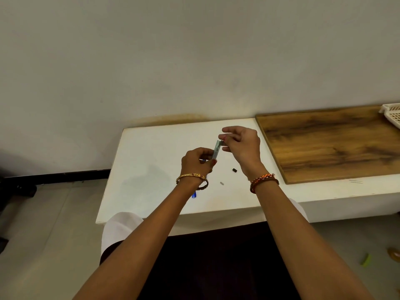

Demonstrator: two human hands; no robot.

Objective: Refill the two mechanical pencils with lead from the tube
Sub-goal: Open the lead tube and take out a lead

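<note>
My left hand (198, 161) grips the lower end of a small grey-green lead tube (217, 150), held tilted above the white table (151, 169). My right hand (242, 144) pinches the tube's top end with thumb and forefinger. A blue mechanical pencil (194, 194) lies on the table under my left wrist, mostly hidden. A small black cap (234, 170) and a tiny grey piece (221, 183) lie on the table between my wrists. I cannot pick out a second pencil for certain; something bluish shows inside my left fist.
A wooden board (329, 144) lies on the table to the right, with a white plastic basket (392, 113) at its far corner. Two thin leads (356, 181) rest near the board's front edge. A wall stands right behind the table.
</note>
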